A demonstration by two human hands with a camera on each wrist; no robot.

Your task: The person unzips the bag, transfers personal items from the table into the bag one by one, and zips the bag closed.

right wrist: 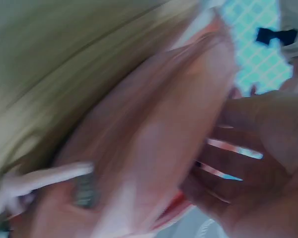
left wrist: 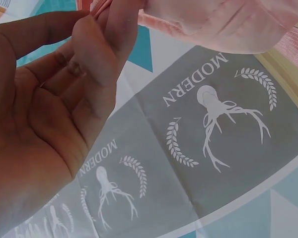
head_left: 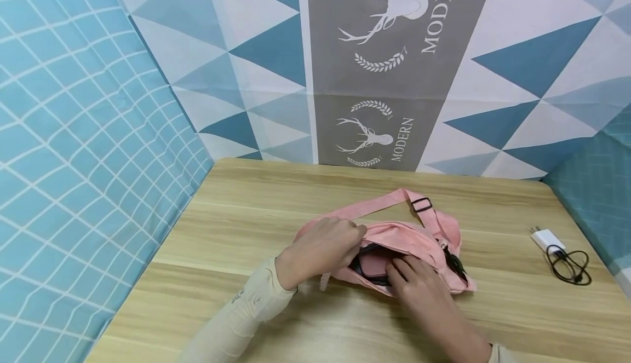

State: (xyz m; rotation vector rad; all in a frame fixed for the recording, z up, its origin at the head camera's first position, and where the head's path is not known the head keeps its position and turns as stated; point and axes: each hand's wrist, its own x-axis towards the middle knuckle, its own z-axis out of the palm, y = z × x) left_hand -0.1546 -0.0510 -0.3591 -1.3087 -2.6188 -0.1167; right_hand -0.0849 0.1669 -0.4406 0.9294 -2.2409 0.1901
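A pink waist bag [head_left: 404, 237] lies on the table with its main pocket gaping towards me. My left hand [head_left: 322, 248] pinches the fabric edge at the left end of the opening; the left wrist view shows the thumb and fingers [left wrist: 94, 59] meeting on the pink cloth. Inside the pocket sits a flat pinkish item with a dark border [head_left: 373, 264], its kind unclear. My right hand [head_left: 419, 283] reaches into the opening at its right side, fingers rather straight. Its fingertips are partly hidden, and the right wrist view of the hand [right wrist: 253, 163] is blurred.
A white charger plug [head_left: 547, 240] with a coiled black cable [head_left: 569, 267] lies at the table's right side. The bag's strap [head_left: 370, 207] loops behind it with a black buckle [head_left: 421, 205]. Patterned cloth walls [head_left: 271, 67] stand behind and left of the wooden table [head_left: 236, 215].
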